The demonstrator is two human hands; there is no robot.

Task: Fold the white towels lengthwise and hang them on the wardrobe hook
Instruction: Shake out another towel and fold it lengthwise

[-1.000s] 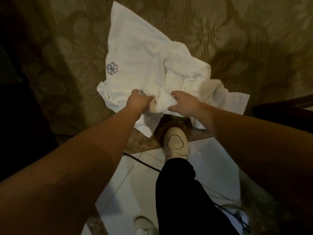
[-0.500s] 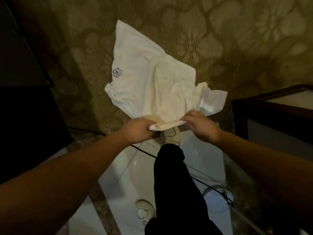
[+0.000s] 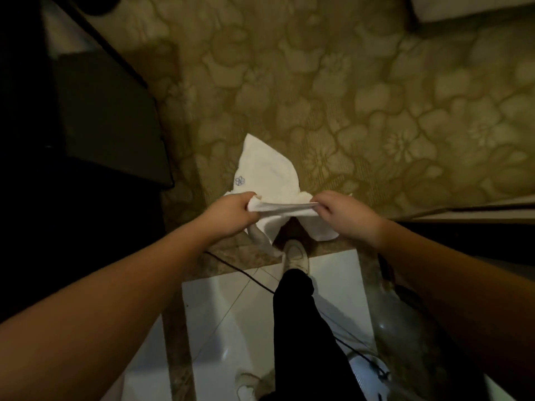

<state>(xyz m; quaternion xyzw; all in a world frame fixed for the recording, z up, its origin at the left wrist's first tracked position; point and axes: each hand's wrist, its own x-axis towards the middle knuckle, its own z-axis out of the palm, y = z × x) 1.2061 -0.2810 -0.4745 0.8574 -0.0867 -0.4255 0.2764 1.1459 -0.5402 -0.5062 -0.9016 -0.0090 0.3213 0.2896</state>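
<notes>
- The left hand (image 3: pixel 231 215) and the right hand (image 3: pixel 344 214) each pinch one end of the white towel's (image 3: pixel 269 175) top edge, pulled tight between them.
- The towel hangs in the air, just above the front shoe (image 3: pixel 295 256). Its low flaps dangle close to that shoe, so I think a foot could step on one and tug the towel out of the fingers.
- A black cord (image 3: pixel 240 270) lies on the floor beside the shoe. A step forward could trip on it.
- Past the towel is flowery carpet (image 3: pixel 376 96). If a pinch slips, the towel lands there, all bunched.
- No hook shows, so hanging looks far off.
</notes>
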